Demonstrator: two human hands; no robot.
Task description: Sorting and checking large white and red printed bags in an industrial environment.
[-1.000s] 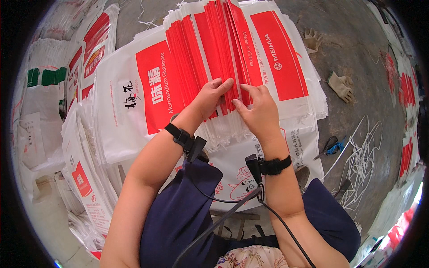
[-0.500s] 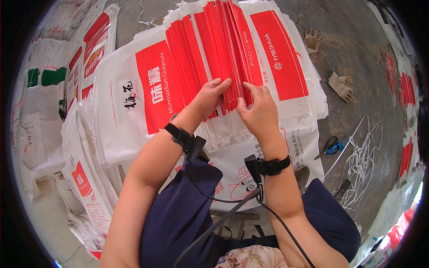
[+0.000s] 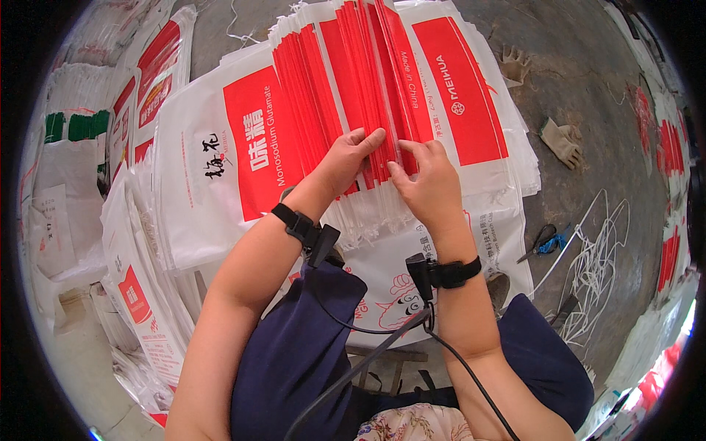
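Observation:
A row of red-and-white woven sacks (image 3: 301,110) stands closely packed, folded edges up, on a pile of flat printed sacks (image 3: 198,169). My left hand (image 3: 346,160) is closed round the near end of several of these folded sacks, its thumb on top and its other fingers partly hidden. Just to the right, my right hand (image 3: 434,180) has thumb and forefinger bent at a red sack edge, at the near end of the row. The lower fingers of that hand are curled out of sight. Frayed white sack ends hang below both hands.
Another sack stack (image 3: 143,287) leans at the left. On the grey floor at right lie work gloves (image 3: 561,143), scissors (image 3: 540,239) with something blue beside them, and a tangle of white strapping (image 3: 596,272). Black cables run from my wrist bands across my lap.
My right hand has shifted slightly, its thumb and forefinger moving a little at the sack edge. The folded edges beside it have moved slightly. My left hand stays nearly in place.

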